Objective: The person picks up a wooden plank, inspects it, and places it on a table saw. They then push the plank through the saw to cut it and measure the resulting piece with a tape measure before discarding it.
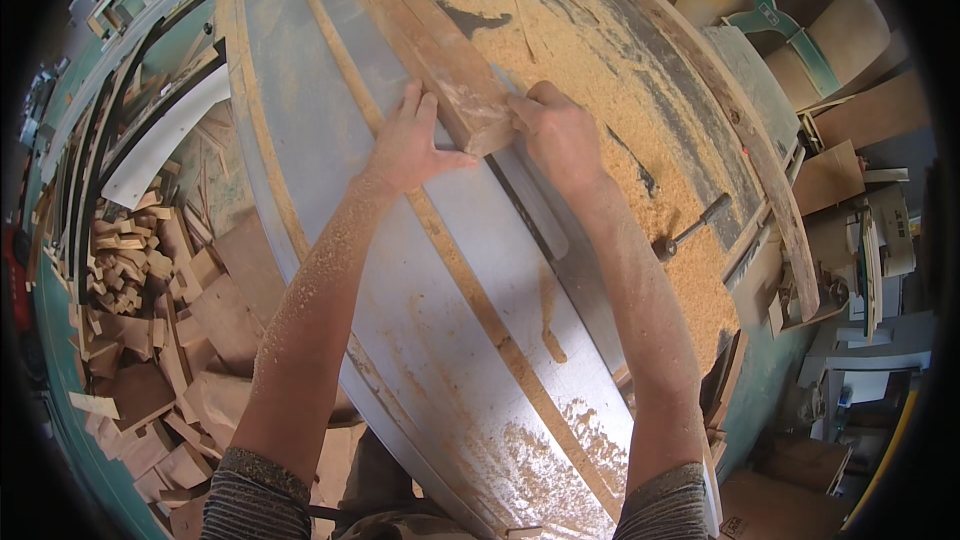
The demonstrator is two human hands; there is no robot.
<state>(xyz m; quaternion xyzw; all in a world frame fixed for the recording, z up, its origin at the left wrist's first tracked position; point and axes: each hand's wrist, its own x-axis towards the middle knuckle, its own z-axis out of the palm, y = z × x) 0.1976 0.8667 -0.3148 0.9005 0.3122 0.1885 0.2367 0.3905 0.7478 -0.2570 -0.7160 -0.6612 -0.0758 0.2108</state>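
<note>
A long wooden beam [440, 50] lies on the grey metal tabletop [330, 130], running away from me, its pale rough end toward me. My left hand [405, 148] rests at its left side, fingers stretched forward against the wood and thumb spread out near the end. On the other side, my right hand [560, 138] is closed with curled fingers at the beam's right edge by the same end. Sawdust clings to both forearms. What lies under the beam is hidden.
Sawdust [650, 200] is heaped along the right side, where a dark-handled tool [692, 227] lies. A long wooden rail [740, 125] borders it. Wood offcuts [160, 340] are piled at the left. Large pale ducts with a green bracket [780, 25] stand at the far right.
</note>
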